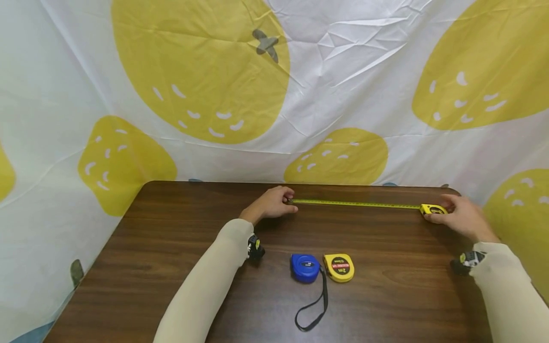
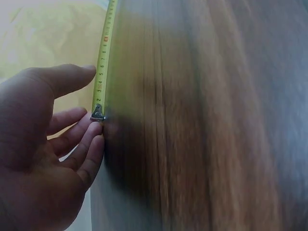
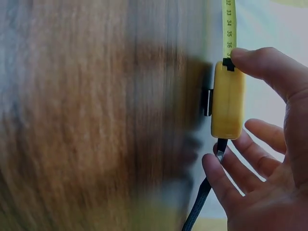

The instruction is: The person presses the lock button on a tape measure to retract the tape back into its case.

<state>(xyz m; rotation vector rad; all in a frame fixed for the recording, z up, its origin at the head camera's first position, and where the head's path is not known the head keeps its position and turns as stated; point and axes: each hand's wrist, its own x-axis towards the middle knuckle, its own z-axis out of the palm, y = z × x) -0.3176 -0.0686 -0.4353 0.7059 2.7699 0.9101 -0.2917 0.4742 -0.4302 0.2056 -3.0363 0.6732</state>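
Note:
A yellow tape measure (image 1: pixel 433 210) lies toward the back right of the table, its yellow blade (image 1: pixel 356 203) drawn out to the left in a nearly straight line. My right hand (image 1: pixel 465 216) holds the case, thumb at the blade's mouth and fingers round the back by its dark strap (image 3: pixel 198 204). At the blade's other end is my left hand (image 1: pixel 273 202), fingertips right at the metal hook (image 2: pixel 97 112) and thumb alongside the blade's edge. Numbers near 36 show by the case (image 3: pixel 227 103) in the right wrist view.
Nearer on the brown wooden table (image 1: pixel 171 267) lie a blue tape measure (image 1: pixel 305 267) with a black wrist strap (image 1: pixel 310 326) and a second yellow tape measure (image 1: pixel 339 267), side by side. A white curtain (image 1: pixel 223 162) with yellow fruit prints hangs behind the table's back edge.

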